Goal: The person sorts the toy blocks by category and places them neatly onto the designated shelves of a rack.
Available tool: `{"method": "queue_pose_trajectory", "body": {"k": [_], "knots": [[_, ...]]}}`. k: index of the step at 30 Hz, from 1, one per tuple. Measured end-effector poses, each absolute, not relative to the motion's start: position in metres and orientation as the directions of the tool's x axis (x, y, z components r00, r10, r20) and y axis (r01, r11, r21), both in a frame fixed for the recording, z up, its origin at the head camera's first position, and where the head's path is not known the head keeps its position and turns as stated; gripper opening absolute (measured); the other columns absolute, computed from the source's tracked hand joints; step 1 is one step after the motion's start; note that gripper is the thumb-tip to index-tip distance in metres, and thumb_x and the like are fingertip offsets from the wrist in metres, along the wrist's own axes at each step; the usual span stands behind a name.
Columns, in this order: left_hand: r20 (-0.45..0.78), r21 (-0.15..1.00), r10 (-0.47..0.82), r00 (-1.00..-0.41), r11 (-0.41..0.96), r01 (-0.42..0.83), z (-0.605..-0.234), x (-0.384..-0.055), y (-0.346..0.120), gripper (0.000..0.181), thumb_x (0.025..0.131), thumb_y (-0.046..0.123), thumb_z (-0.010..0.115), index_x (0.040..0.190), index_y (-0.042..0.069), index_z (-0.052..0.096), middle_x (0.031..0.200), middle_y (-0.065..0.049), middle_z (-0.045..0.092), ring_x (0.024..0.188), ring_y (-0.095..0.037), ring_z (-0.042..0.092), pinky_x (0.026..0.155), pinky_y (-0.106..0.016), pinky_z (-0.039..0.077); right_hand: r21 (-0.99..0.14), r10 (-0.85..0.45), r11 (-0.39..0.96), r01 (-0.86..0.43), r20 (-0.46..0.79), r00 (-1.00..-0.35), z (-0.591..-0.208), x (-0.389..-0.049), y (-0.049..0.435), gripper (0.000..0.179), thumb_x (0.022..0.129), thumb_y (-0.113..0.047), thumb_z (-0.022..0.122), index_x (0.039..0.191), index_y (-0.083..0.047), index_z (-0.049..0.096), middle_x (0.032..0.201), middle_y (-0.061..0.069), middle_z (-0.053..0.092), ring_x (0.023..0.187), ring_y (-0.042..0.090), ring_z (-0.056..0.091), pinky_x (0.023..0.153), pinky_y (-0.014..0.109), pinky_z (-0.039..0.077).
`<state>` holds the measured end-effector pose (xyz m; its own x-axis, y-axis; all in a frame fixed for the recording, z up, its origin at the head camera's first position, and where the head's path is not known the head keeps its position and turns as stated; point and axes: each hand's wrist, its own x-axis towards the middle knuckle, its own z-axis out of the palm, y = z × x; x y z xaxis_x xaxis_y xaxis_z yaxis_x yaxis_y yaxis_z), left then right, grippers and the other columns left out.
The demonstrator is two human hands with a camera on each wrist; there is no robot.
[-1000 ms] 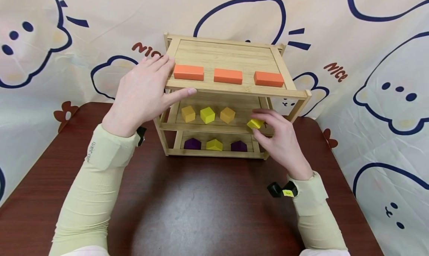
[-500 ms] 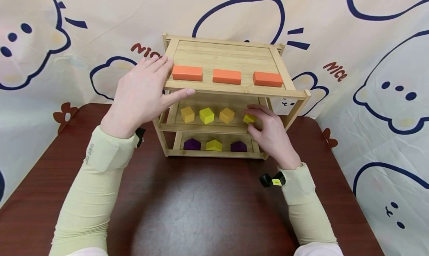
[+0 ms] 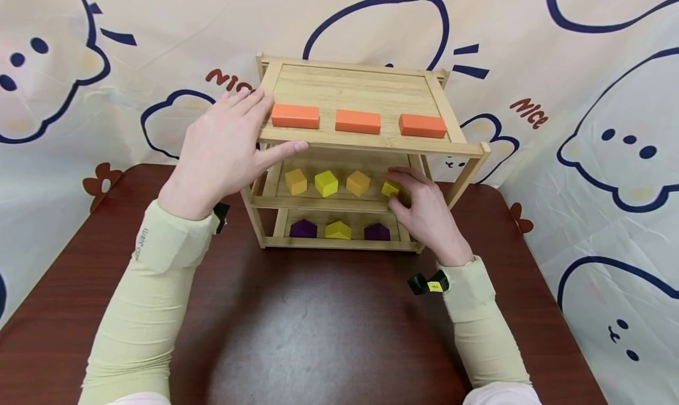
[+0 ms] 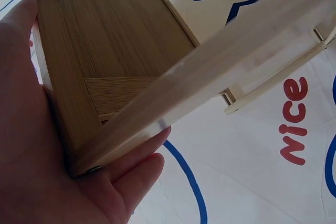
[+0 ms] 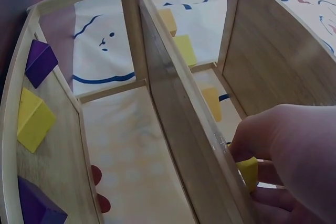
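Note:
On the middle tier of a small wooden shelf rack [image 3: 371, 203], my right hand [image 3: 424, 207] pinches a yellow block [image 3: 391, 188] at the right end of a row. The right wrist view shows the same yellow block [image 5: 249, 173] between thumb and fingers, partly hidden. Left of it stand an orange-yellow block [image 3: 358, 183], a bright yellow block [image 3: 326, 183] and another orange-yellow block [image 3: 296, 181]. My left hand [image 3: 223, 148] rests on the rack's top left front corner, fingers extended, thumb along the front edge. The left wrist view shows its palm against that corner.
Three orange bars, the middle one [image 3: 358, 121] among them, lie along the top tier's front. The bottom tier holds a yellow roof-shaped block [image 3: 338, 230] between two purple ones [image 3: 303, 228]. The rack stands on a dark wood table [image 3: 297, 322] before a printed cloth [image 3: 498, 16].
My right hand has moved left and slightly inward with the yellow block, bringing it over the middle tier and into line with the row. My left hand stays at the corner.

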<state>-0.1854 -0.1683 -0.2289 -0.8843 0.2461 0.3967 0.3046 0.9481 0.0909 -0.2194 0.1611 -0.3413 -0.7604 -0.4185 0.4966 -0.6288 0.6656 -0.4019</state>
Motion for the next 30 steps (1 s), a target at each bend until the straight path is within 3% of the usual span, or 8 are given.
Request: {"method": "queue_pose_trajectory", "body": {"k": [5, 14, 20, 23, 30], "knots": [[0.400, 0.097, 0.245, -0.883, 0.947, 0.307, -0.230, -0.185, -0.168, 0.099, 0.090, 0.081, 0.045, 0.153, 0.005, 0.043, 0.156, -0.018, 0.043, 0.144, -0.037, 0.036, 0.118, -0.050, 0.024, -0.380, -0.404, 0.668, -0.640, 0.537, -0.741, -0.339, -0.211, 0.162, 0.037, 0.092, -0.011, 0.065, 0.129, -0.007, 0.069, 0.134, 0.009, 0.061, 0.117, 0.024, 0.058, 0.086, 0.043, 0.049], [0.394, 0.095, 0.242, -0.886, 0.949, 0.302, -0.229, -0.184, -0.170, 0.100, 0.090, 0.080, 0.046, 0.154, 0.003, 0.042, 0.156, -0.019, 0.042, 0.145, -0.038, 0.035, 0.119, -0.048, 0.023, -0.358, -0.371, 0.594, -0.720, 0.672, -0.641, -0.323, -0.178, 0.165, 0.038, 0.090, -0.009, 0.072, 0.128, -0.008, 0.070, 0.129, 0.004, 0.065, 0.117, 0.022, 0.061, 0.096, 0.045, 0.050], [0.394, 0.089, 0.247, -0.885, 0.948, 0.305, -0.229, -0.183, -0.173, 0.100, 0.091, 0.080, 0.045, 0.154, 0.002, 0.041, 0.156, -0.020, 0.041, 0.145, -0.038, 0.034, 0.120, -0.045, 0.019, -0.340, -0.306, 0.541, -0.769, 0.772, -0.557, -0.303, -0.155, 0.172, 0.038, 0.090, -0.010, 0.070, 0.128, -0.008, 0.071, 0.131, 0.001, 0.066, 0.120, 0.022, 0.061, 0.101, 0.036, 0.047], [0.396, 0.086, 0.246, -0.885, 0.949, 0.302, -0.229, -0.182, -0.174, 0.100, 0.091, 0.079, 0.046, 0.155, 0.002, 0.040, 0.156, -0.019, 0.040, 0.145, -0.038, 0.034, 0.121, -0.045, 0.019, -0.330, -0.259, 0.535, -0.778, 0.812, -0.522, -0.293, -0.146, 0.176, 0.036, 0.091, -0.016, 0.070, 0.125, -0.005, 0.072, 0.130, 0.003, 0.067, 0.118, 0.024, 0.062, 0.102, 0.034, 0.045], [0.401, 0.084, 0.244, -0.883, 0.950, 0.300, -0.229, -0.181, -0.174, 0.100, 0.091, 0.079, 0.047, 0.155, 0.003, 0.040, 0.156, -0.020, 0.041, 0.146, -0.037, 0.034, 0.121, -0.044, 0.018, -0.369, -0.136, 0.541, -0.755, 0.848, -0.512, -0.267, -0.127, 0.180, 0.037, 0.090, -0.018, 0.069, 0.121, 0.002, 0.072, 0.124, 0.012, 0.070, 0.115, 0.029, 0.064, 0.103, 0.034, 0.045]]}}
